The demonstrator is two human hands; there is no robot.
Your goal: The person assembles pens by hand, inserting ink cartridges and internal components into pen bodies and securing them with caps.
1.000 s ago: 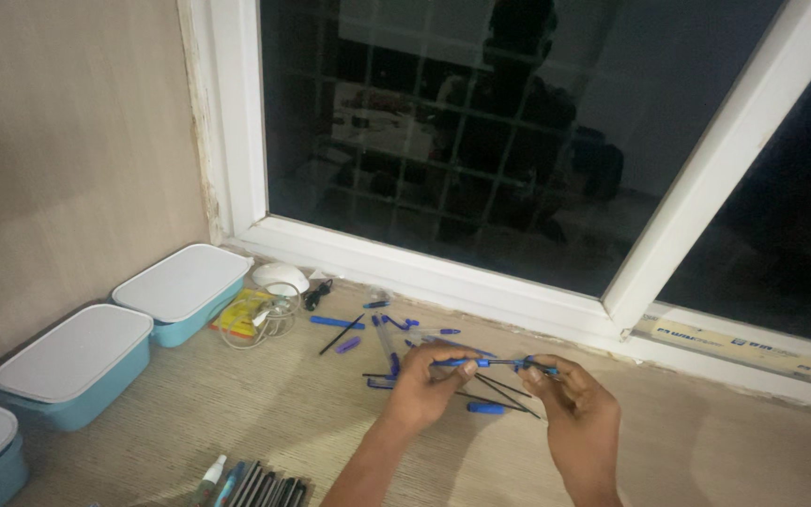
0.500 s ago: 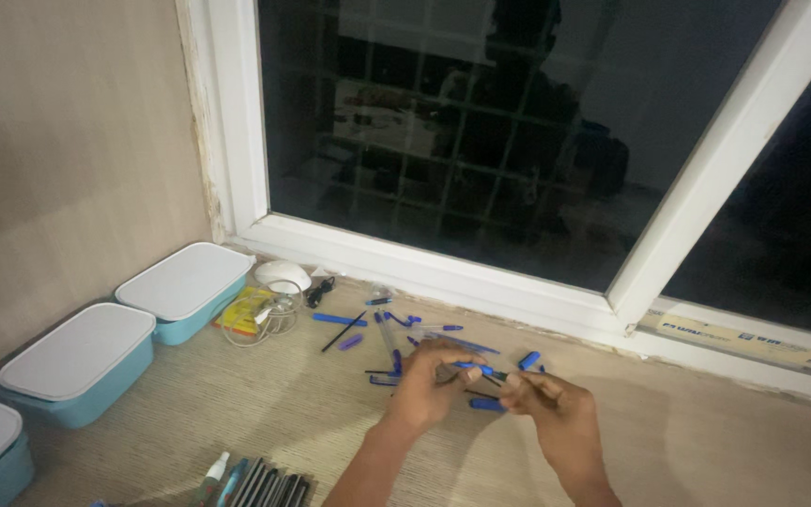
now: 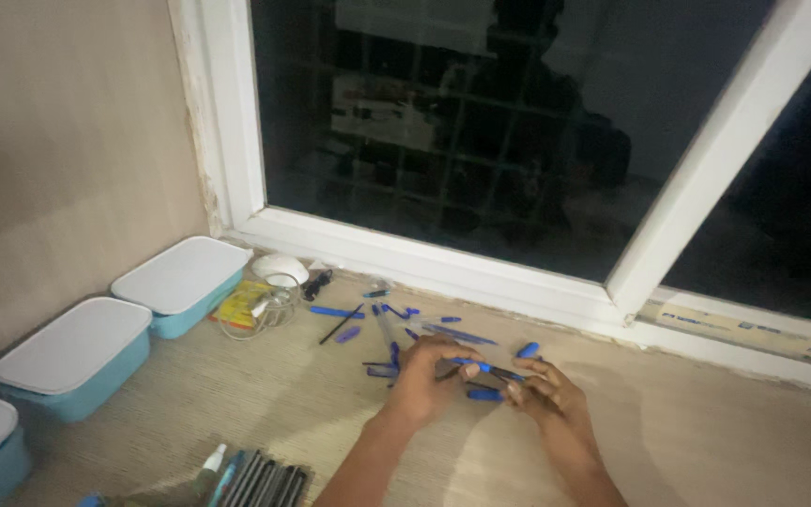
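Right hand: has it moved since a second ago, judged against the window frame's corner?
Yes. The right hand has drawn in leftward toward the left hand, farther from the window frame's corner.

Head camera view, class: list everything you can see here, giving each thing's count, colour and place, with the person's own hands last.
Lidded boxes: three, teal with pale lids, along the left wall.
Loose pen parts: many, blue and black, scattered on the floor below the window.
Blue cap: one, on the floor beyond the right hand.
White round object: one, beside the nearest-to-window box.
Yellow packet: one, under a coiled white cable.
Row of pens: dark, bottom edge.
Window frame: white, glass dark.
Left hand: holds a blue pen.
Right hand: grips the pen's other end.
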